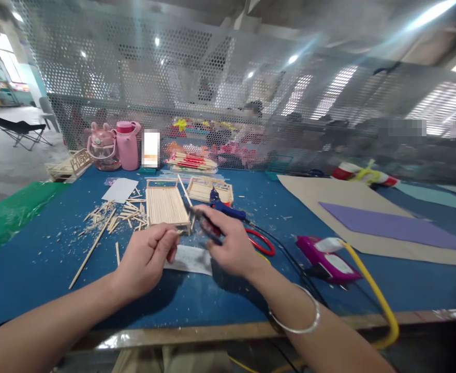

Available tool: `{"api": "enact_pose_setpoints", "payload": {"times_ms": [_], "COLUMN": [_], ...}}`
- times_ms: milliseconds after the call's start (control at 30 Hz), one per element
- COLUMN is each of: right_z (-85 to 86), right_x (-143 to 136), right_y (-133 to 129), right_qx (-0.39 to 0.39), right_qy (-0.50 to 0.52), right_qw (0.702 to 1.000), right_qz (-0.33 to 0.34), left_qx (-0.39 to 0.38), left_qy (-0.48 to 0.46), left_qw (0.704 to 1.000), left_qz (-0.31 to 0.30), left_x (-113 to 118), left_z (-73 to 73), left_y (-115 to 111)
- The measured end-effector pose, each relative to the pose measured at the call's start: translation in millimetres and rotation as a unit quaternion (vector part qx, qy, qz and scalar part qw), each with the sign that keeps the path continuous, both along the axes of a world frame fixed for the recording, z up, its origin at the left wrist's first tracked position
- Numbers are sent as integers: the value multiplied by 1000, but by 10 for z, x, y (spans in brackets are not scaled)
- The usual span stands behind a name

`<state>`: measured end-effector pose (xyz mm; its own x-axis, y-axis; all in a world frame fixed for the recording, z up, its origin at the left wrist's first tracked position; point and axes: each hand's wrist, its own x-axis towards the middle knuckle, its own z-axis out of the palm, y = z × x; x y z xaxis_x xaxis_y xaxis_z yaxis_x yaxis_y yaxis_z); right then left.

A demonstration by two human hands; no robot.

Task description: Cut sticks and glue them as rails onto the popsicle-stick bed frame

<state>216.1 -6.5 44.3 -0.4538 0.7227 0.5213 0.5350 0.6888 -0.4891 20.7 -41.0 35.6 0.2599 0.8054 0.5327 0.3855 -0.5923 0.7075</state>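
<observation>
My left hand (148, 256) is closed in a pinch, and a pale tip of what looks like a small wooden stick (180, 232) shows at the fingertips. In my right hand (231, 243) is a pair of cutting pliers (211, 228) with dark handles, its jaws pointing up and left, slightly blurred. Just beyond both hands lies a small frame of wooden sticks (167, 204) with a slatted base and raised ends. Another stick frame (196, 189) is behind it, and a blue glue gun (228, 208) is beside that. Under the hands is a white paper strip (189, 259).
Cut stick pieces (130, 215) and a long stick (91, 249) lie left. Pink bottles (127, 147) and a stick bundle (192, 162) stand near the perforated screen (134, 67). To the right are a magenta device (328, 261), yellow cord (371, 290) and purple sheet (391, 228).
</observation>
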Motion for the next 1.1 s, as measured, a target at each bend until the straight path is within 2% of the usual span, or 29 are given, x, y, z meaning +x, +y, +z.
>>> {"api": "enact_pose_setpoints", "payload": {"times_ms": [67, 133, 200, 267, 367, 467, 567, 633, 833, 900, 1033, 1100], "right_z": [106, 239, 346, 378, 274, 96, -21, -39, 149, 227, 250, 192], "right_x": [104, 253, 400, 488, 435, 227, 57, 24, 227, 336, 502, 523], "right_y": [50, 98, 128, 131, 97, 63, 59, 69, 161, 192, 152, 69], "right_qx": [-75, -99, -126, -166, -216, -222, -192, -162, -128, -131, -193, -196], "right_qy": [70, 103, 23, -122, -311, -382, -387, -383, -340, -352, -430, -429], "right_qw": [995, 988, 987, 971, 909, 873, 871, 877, 904, 892, 827, 835], "right_qz": [-6, -53, -96, -123, -172, -206, -235, -242, -224, -252, -307, -285], "left_qx": [4, 3, -1, -11, -38, -57, -68, -75, -75, -77, -94, -102], "left_qy": [-15, -49, -83, -107, -118, -108, -94, -86, -52, -44, -26, 4], "left_qw": [1000, 999, 996, 994, 992, 992, 993, 993, 996, 996, 995, 993], "left_qz": [-15, -18, -10, -3, -13, -21, -18, -16, -19, -21, -33, -55], "left_x": [-3, -6, -4, 1, 10, 17, 19, 20, 23, 26, 36, 48], "left_z": [1, -18, -52, -93, -150, -178, -180, -181, -198, -194, -175, -176], "left_y": [-16, -7, 19, 49, 73, 73, 72, 77, 114, 130, 145, 133]}}
